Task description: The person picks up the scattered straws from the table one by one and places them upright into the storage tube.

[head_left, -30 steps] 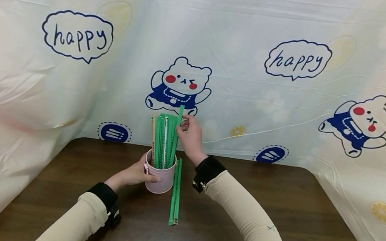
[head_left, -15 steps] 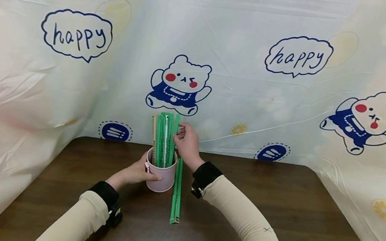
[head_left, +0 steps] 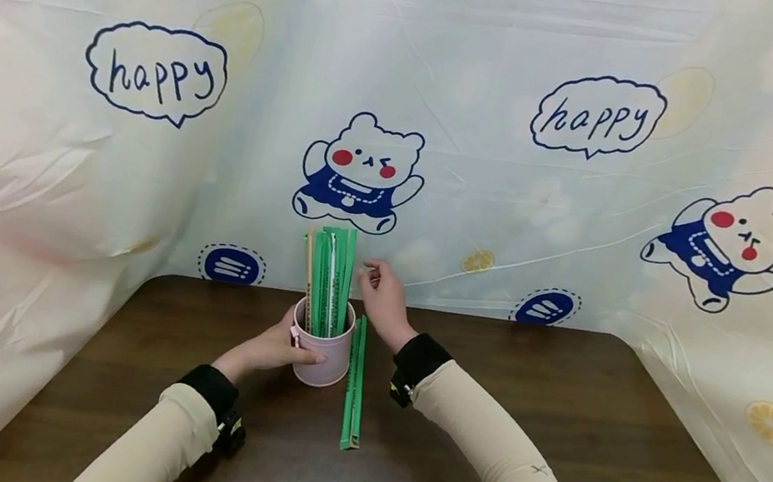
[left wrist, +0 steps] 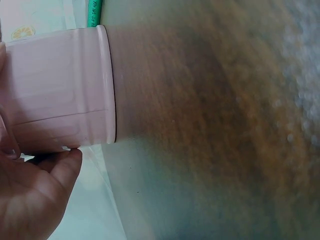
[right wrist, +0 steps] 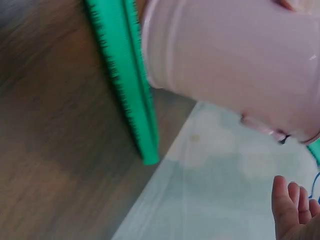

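A pink pail (head_left: 322, 361) stands upright on the table, packed with long slim green packets (head_left: 330, 283) bearing printed text; one at the left edge is tan. My left hand (head_left: 271, 347) grips the pail's side, its thumb across the front; in the left wrist view the fingers (left wrist: 65, 170) curve round behind it. To the right of the packets my right hand (head_left: 381, 295) hovers with bent fingers, holding nothing. In the right wrist view that hand (right wrist: 297, 212) is apart from the pail. Two more green packets (head_left: 355, 388) lie side by side on the table, right of the pail.
The dark wooden table (head_left: 516, 430) extends on both sides of the pail. Behind it hangs a pale printed cloth (head_left: 460, 160) with bears and speech bubbles, which also closes off the left and right sides.
My right hand lowered a green packet into the pail among the others, let it go and drew back slightly right. My left hand and the pail stay in place.
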`<act>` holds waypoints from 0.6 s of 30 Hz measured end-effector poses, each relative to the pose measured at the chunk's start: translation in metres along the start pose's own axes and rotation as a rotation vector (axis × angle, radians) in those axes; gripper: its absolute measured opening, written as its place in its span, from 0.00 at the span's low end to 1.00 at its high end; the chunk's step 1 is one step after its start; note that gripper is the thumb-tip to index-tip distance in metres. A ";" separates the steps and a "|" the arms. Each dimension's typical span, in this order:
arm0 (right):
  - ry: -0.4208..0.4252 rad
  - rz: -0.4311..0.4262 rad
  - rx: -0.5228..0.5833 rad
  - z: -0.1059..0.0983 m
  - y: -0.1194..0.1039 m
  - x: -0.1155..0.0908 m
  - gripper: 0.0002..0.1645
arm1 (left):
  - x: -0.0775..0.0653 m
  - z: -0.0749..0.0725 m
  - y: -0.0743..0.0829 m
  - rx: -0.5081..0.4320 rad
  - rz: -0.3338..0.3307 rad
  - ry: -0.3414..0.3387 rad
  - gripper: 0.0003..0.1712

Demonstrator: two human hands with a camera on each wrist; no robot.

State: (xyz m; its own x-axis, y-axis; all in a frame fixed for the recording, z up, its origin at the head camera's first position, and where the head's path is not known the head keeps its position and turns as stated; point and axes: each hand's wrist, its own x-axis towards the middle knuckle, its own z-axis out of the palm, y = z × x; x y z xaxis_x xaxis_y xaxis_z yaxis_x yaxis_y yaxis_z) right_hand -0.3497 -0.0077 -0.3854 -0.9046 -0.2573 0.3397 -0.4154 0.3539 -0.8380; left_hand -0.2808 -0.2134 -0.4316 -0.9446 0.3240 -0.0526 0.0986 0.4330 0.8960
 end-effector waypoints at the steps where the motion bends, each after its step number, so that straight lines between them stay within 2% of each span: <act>1: 0.005 0.007 -0.006 -0.001 0.003 0.000 0.23 | 0.000 0.000 0.000 0.001 0.001 0.000 0.66; 8: -0.025 0.065 -0.050 -0.007 0.026 -0.007 0.19 | 0.001 -0.001 -0.001 0.007 0.009 0.001 0.66; 15: -0.208 0.303 -0.058 -0.003 0.049 -0.015 0.21 | 0.000 0.000 0.000 0.011 -0.004 0.006 0.66; 18: -0.252 0.356 -0.062 0.002 0.058 -0.019 0.20 | 0.000 0.000 0.000 0.012 -0.003 0.007 0.66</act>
State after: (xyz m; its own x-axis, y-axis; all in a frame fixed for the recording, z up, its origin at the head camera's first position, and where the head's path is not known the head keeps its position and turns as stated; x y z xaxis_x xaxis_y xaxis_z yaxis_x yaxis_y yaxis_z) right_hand -0.3566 0.0160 -0.4411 -0.9440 -0.3183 -0.0872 -0.0937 0.5120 -0.8539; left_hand -0.2806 -0.2132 -0.4313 -0.9470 0.3170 -0.0526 0.0993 0.4444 0.8903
